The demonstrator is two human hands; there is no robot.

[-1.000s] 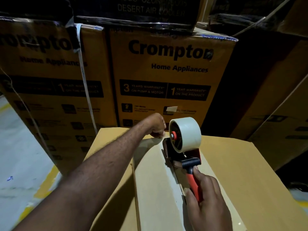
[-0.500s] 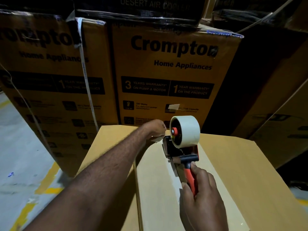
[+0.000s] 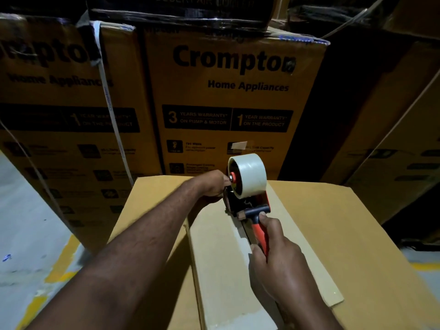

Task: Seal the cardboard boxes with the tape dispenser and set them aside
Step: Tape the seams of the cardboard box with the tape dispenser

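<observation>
A plain cardboard box [image 3: 333, 234] fills the lower half of the view, its top flaps closed. A red and black tape dispenser [image 3: 247, 186] with a pale tape roll stands over the centre seam near the box's far edge. My right hand [image 3: 273, 253] grips its red handle. My left hand [image 3: 212, 184] reaches across to the dispenser's front, fingers curled by the tape end; what they pinch is hidden. A strip of tape lies along the seam under my right hand.
Tall printed appliance cartons [image 3: 233, 103] stand stacked right behind the box, more [image 3: 59, 115] to the left and darker ones [image 3: 392, 139] on the right. Grey floor with yellow line marks [image 3: 59, 265] lies to the left.
The dispenser and both hands have stayed near the far edge of the box. My left hand has closed in tighter against the dispenser's front.
</observation>
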